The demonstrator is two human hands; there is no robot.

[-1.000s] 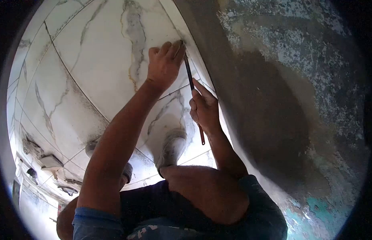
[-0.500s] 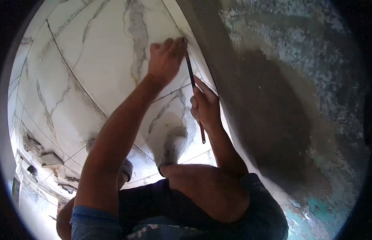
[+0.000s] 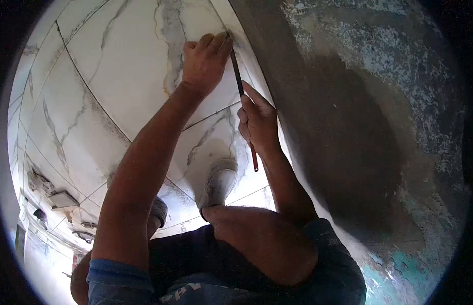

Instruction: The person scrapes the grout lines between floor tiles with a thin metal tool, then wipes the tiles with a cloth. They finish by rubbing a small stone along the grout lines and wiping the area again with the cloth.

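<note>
Rough plastered wall (image 3: 348, 127), dark and damp-looking in the middle, paint flaking above and turquoise patches low down. Marble-look tiled floor (image 3: 124, 66) meeting it along a slanting joint, with grey grout lines and dusty smears. Crouched stance: bare knee (image 3: 262, 244) forward, dusty right shoe (image 3: 218, 183) flat on the tile, left shoe (image 3: 158, 211) partly hidden behind the forearm. Small rubble and scraps (image 3: 61, 201) well apart at the far left.

Left hand (image 3: 203, 61): fingers curled, fingertips down on the tile edge at the upper end of the tool. Cannot tell whether it pinches the tip or only braces beside it.

Right hand (image 3: 257, 122): clenched around the shaft lower down, index finger stretched along it.

Thin dark rod (image 3: 238, 76) lying along the tile-to-wall joint, between the two hands, its red end (image 3: 254, 163) sticking out below the right hand.

Judgement on technique: best worked with the rod parallel to the joint and low against the tile edge, with light, even pressure from the right hand. Left fingertips as a guide only, clear of the rod's travel. Risks: skating onto the glazed face and scratching it, or digging into soft plaster.
</note>
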